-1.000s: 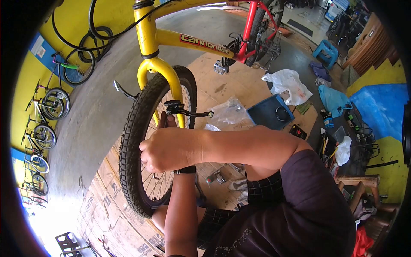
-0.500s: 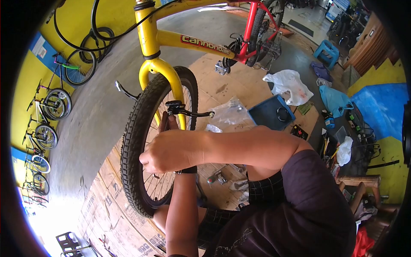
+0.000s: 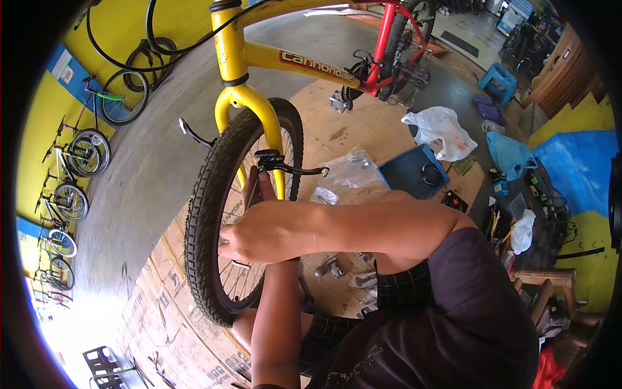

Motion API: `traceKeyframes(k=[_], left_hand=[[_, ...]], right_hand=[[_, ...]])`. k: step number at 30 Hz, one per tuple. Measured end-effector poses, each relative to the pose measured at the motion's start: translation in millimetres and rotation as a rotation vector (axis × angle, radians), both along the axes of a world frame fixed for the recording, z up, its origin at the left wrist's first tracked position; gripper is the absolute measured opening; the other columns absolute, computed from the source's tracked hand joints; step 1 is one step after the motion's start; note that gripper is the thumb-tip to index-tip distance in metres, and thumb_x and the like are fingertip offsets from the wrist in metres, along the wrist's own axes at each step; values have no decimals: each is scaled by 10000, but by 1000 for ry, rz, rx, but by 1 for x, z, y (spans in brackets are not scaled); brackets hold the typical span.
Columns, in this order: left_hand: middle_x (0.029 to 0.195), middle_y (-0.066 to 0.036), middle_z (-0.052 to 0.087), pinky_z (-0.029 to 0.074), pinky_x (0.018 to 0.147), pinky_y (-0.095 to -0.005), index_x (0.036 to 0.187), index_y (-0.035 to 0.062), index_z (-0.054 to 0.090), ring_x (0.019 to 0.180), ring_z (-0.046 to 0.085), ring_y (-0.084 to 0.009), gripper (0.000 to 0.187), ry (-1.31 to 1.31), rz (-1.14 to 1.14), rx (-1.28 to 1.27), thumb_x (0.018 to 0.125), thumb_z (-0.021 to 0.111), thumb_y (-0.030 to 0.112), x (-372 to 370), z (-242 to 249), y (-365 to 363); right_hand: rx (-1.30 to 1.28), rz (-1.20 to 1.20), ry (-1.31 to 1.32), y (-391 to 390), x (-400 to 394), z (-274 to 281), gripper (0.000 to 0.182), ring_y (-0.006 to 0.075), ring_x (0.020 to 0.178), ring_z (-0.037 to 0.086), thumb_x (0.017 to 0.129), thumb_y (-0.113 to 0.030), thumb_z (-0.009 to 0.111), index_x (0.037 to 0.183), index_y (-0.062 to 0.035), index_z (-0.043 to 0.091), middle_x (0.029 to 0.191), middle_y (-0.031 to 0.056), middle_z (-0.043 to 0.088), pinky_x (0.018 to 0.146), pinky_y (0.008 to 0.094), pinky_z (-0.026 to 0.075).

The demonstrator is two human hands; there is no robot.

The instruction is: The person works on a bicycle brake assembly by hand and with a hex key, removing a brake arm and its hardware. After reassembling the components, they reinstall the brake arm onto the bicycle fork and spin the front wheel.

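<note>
A yellow bicycle fork (image 3: 275,133) straddles the knobby front tyre (image 3: 208,194). On its near leg sits a black brake arm (image 3: 298,171), sticking out to the right. Just below the arm's pivot, the fingertips of my left hand (image 3: 260,188) pinch at its base; the rest of that hand is hidden behind my right wrist. My right hand (image 3: 256,232) is closed in a fist beside the spokes, its knuckles toward the rim. What it grips is hidden, though a small pale metal piece shows just under it. A second brake arm (image 3: 194,134) juts out at the wheel's far side.
Flattened cardboard (image 3: 162,305) lies under the bike. To the right are a blue tray (image 3: 411,175), a white plastic bag (image 3: 440,129), a clear plastic bag (image 3: 353,170) and scattered tools. Several bikes (image 3: 81,155) line the left wall; a blue stool (image 3: 497,83) stands far right.
The view has shifted slightly, so the bike appears a little further right. My right fist has turned a little beside the spokes. My left fingers stay at the brake arm.
</note>
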State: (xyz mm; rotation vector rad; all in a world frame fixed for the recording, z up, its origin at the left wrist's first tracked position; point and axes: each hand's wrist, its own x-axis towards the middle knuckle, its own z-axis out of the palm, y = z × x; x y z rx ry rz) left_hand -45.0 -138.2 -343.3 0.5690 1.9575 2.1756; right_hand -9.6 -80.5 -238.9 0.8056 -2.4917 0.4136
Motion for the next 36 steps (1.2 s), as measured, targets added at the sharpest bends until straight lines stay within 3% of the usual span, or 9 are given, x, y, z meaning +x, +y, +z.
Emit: traceKeyframes(k=[3, 7, 13, 16, 22, 25, 28, 32, 36], left_hand=[[1379, -140, 537, 474, 1022, -345, 1463, 29, 419, 1261, 532, -227, 668, 5, -6, 1, 878, 740, 59, 0, 0, 5], [1381, -140, 536, 473, 1026, -345, 1464, 29, 417, 1265, 530, -228, 672, 7, 0, 14, 876, 741, 58, -2, -1, 14], [1385, -141, 534, 471, 1031, -346, 1466, 29, 415, 1271, 527, -230, 677, 2, 8, 27, 874, 742, 56, -3, 1, 17], [1387, -141, 533, 469, 1034, -347, 1467, 29, 413, 1275, 525, -230, 680, 4, 11, 28, 873, 743, 55, -4, 1, 17], [1391, -142, 531, 467, 1039, -348, 1469, 29, 410, 1281, 522, -232, 686, 2, 13, 32, 871, 745, 54, -5, 3, 17], [1393, -142, 530, 466, 1042, -348, 1470, 29, 409, 1284, 521, -233, 689, 6, 12, 34, 870, 745, 53, -7, 4, 18], [1395, -142, 529, 465, 1045, -348, 1471, 29, 408, 1287, 519, -233, 692, 7, 11, 38, 869, 746, 52, -7, 4, 18], [1398, -143, 527, 463, 1048, -349, 1473, 29, 406, 1291, 517, -234, 695, 6, 17, 45, 867, 747, 51, -7, 5, 19], [1400, -143, 526, 462, 1052, -350, 1474, 29, 404, 1295, 515, -235, 699, 7, 19, 49, 866, 748, 49, -8, 6, 20]], right_hand=[[-31, 53, -16, 3, -6, -9, 199, 385, 674, 722, 881, -175, 564, 884, -24, 694, 693, 228, 680, 677, 556, 576], [172, -59, 62, 3, -3, 0, 192, 358, 674, 726, 902, -165, 564, 914, -20, 688, 754, 203, 686, 680, 491, 585], [71, 31, 62, 5, 0, 10, 88, 280, 723, 719, 841, -153, 598, 836, -69, 622, 850, 90, 603, 675, 406, 592], [82, 119, -15, 11, 0, 14, 114, 319, 735, 735, 874, -109, 578, 902, -40, 664, 869, 138, 681, 644, 425, 594], [119, -32, 55, 4, -3, 12, 107, 299, 721, 727, 848, -106, 591, 843, -26, 661, 820, 131, 662, 663, 408, 595], [46, 53, 40, 9, -4, 11, 97, 295, 726, 731, 849, -106, 591, 837, -29, 648, 803, 129, 659, 665, 401, 595], [107, 82, 123, 13, -7, 9, 106, 262, 695, 708, 855, -125, 608, 916, -38, 600, 844, 93, 591, 626, 352, 575], [-67, 24, -45, 8, -6, 11, 112, 255, 704, 706, 872, -112, 608, 956, -40, 592, 895, 106, 615, 648, 360, 574], [17, 105, -57, 12, -8, 6, 118, 260, 704, 705, 897, -128, 606, 973, -41, 580, 926, 110, 632, 644, 362, 573]])
